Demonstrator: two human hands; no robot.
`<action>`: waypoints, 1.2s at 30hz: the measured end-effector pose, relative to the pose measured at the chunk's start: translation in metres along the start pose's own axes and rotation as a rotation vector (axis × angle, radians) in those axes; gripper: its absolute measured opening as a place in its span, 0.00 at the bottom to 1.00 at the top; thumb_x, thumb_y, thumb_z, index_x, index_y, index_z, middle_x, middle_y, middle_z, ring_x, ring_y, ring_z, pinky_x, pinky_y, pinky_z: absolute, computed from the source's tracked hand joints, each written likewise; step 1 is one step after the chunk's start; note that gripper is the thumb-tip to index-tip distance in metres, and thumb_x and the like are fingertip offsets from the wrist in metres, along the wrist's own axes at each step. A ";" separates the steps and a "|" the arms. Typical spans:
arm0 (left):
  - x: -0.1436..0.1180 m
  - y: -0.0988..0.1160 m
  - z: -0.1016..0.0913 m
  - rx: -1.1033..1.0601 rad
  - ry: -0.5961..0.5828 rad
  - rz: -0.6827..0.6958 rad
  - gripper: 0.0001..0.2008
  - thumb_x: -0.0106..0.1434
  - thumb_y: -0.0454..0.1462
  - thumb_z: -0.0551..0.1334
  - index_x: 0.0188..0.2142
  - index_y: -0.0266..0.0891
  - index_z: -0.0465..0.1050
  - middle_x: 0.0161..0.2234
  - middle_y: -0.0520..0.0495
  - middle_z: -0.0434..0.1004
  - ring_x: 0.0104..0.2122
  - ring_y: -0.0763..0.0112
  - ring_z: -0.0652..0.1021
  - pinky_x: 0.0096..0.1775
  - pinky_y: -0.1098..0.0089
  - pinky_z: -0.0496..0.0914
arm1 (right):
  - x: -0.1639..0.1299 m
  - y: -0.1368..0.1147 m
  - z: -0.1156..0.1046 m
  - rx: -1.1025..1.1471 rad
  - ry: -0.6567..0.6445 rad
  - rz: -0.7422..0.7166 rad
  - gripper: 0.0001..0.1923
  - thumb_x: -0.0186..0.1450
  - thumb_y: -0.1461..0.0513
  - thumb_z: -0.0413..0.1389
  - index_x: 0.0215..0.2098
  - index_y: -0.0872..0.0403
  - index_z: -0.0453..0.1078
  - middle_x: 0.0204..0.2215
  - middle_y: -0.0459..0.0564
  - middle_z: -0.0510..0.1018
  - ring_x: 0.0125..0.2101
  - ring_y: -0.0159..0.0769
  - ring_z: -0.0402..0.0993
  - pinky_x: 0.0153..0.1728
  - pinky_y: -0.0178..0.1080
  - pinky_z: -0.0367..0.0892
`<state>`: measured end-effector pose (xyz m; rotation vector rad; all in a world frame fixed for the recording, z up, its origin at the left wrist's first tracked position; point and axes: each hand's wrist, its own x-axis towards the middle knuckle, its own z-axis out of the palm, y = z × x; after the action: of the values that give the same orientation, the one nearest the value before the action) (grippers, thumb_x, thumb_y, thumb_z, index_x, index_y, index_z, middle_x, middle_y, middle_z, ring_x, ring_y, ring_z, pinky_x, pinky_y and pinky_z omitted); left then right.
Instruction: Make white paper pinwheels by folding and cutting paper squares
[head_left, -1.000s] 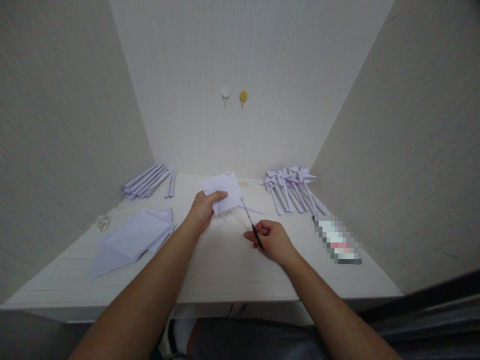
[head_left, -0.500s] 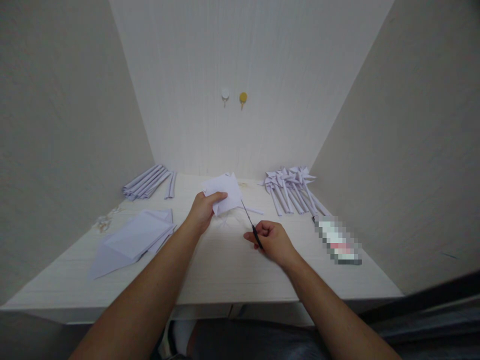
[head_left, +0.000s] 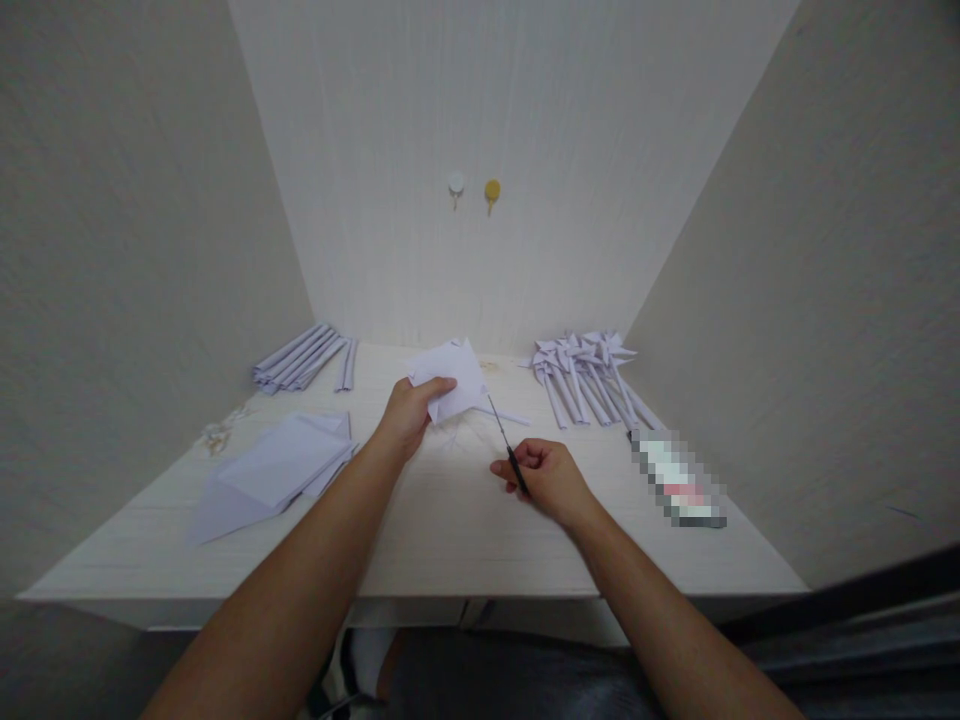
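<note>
My left hand point(head_left: 411, 415) grips a square white sheet of paper point(head_left: 459, 368), thumb on top and fingers underneath, holding it above the table. The sheet's corners look cut or slightly bent up. In my right hand point(head_left: 546, 478) is a slim pair of black-handled scissors point(head_left: 516, 468), the fingers curled round the handle. Their thin blades point up and left, with the tip near the sheet's right corner; whether it touches the paper I cannot tell. A narrow white paper strip point(head_left: 508, 415) lies behind the blades.
Rolled paper tubes point(head_left: 296, 360) lie at the back left, and larger paper sheets point(head_left: 277, 465) are stacked in front of them. Several paper pinwheels point(head_left: 581, 375) on sticks lie at the back right. A pixelated phone-like object point(head_left: 679, 482) rests near the right wall. Two hooks point(head_left: 492, 190) are on the back wall.
The view has shifted slightly. Both hands keep nearly the same place, and the paper is tilted a little differently, its right corner by the scissors' tip appearing more bent.
</note>
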<state>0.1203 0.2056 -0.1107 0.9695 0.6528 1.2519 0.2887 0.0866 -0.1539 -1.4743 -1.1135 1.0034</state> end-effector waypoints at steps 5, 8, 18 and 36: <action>0.000 -0.003 -0.004 0.152 0.040 0.021 0.16 0.42 0.34 0.72 0.33 0.33 0.78 0.29 0.43 0.82 0.27 0.63 0.79 0.29 0.68 0.71 | 0.002 0.004 -0.004 -0.038 0.066 -0.003 0.22 0.48 0.49 0.71 0.21 0.53 0.65 0.16 0.47 0.77 0.12 0.27 0.62 0.12 0.31 0.52; -0.018 0.001 -0.006 0.274 0.026 0.007 0.12 0.43 0.32 0.71 0.30 0.35 0.76 0.23 0.47 0.79 0.21 0.68 0.75 0.23 0.72 0.66 | -0.003 -0.001 -0.007 -0.030 0.124 -0.018 0.22 0.49 0.49 0.71 0.22 0.52 0.65 0.15 0.47 0.76 0.12 0.27 0.62 0.13 0.31 0.52; -0.140 0.042 -0.003 0.435 -0.340 -0.201 0.17 0.47 0.36 0.72 0.38 0.37 0.80 0.30 0.46 0.81 0.24 0.67 0.77 0.22 0.73 0.69 | -0.086 -0.054 0.008 0.246 0.074 -0.077 0.24 0.44 0.53 0.71 0.33 0.53 0.69 0.27 0.46 0.80 0.26 0.34 0.74 0.26 0.35 0.68; -0.213 0.093 -0.003 0.415 -0.249 -0.106 0.10 0.47 0.35 0.73 0.31 0.38 0.82 0.24 0.48 0.77 0.18 0.73 0.73 0.15 0.74 0.70 | -0.149 -0.097 -0.003 0.300 -0.141 -0.008 0.22 0.54 0.46 0.67 0.33 0.55 0.73 0.34 0.54 0.82 0.28 0.34 0.76 0.21 0.31 0.68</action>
<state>0.0253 0.0021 -0.0508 1.3889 0.7706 0.8978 0.2419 -0.0507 -0.0507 -1.1723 -1.0155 1.2263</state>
